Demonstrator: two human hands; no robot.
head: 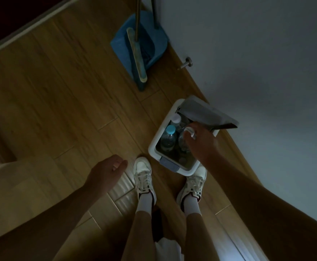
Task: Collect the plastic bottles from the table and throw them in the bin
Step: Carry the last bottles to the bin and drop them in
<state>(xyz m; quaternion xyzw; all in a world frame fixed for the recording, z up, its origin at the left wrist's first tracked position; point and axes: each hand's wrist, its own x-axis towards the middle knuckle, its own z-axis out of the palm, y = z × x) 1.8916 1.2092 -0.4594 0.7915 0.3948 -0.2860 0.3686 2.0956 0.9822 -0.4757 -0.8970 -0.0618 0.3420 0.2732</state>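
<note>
A white pedal bin (153,147) stands on the wooden floor against the wall, its grey lid (206,114) tipped up. Inside stand a clear bottle with a light blue cap (169,138) and, behind it, another with a white cap (176,118). My right hand (202,143) reaches over the bin's opening, fingers closed around the white-capped neck of a third clear bottle (182,142), which hangs inside the bin. My left hand (107,169) hovers left of my feet, holding nothing, fingers loosely apart.
My two white shoes (143,176) stand right at the bin's front, by its grey pedal (169,164). A blue dustpan with a broom (140,46) leans on the wall farther off. A metal door stop (186,63) sticks out of the white wall on the right.
</note>
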